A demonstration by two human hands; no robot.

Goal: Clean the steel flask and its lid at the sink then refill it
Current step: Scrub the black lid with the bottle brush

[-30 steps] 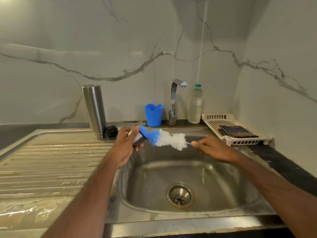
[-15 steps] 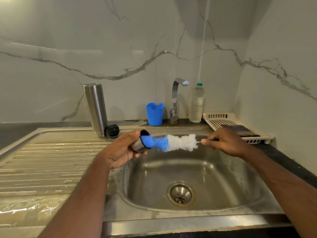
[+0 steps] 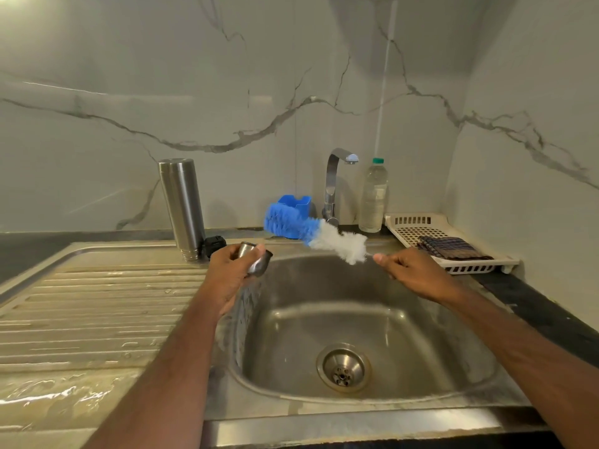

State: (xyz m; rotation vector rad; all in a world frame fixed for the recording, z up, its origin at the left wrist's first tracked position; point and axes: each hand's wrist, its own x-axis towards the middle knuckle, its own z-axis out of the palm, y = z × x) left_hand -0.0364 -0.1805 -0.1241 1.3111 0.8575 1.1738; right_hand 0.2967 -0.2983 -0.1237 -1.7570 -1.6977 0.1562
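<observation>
The left hand (image 3: 231,273) has its fingers curled round the steel lid (image 3: 256,259), held over the left rim of the sink (image 3: 291,406). The right hand (image 3: 411,270) pinches the thin handle of the bottle brush (image 3: 316,233), whose blue and white bristles hang clear of the lid. The steel flask (image 3: 182,207) stands upside down on the drainer at far left, a small black cap (image 3: 214,245) beside it. Judging from this, scrubbing is under way (rinsing and refilling are not yet done). The tap (image 3: 337,176) runs no visible water. The lid's inside is hidden.
</observation>
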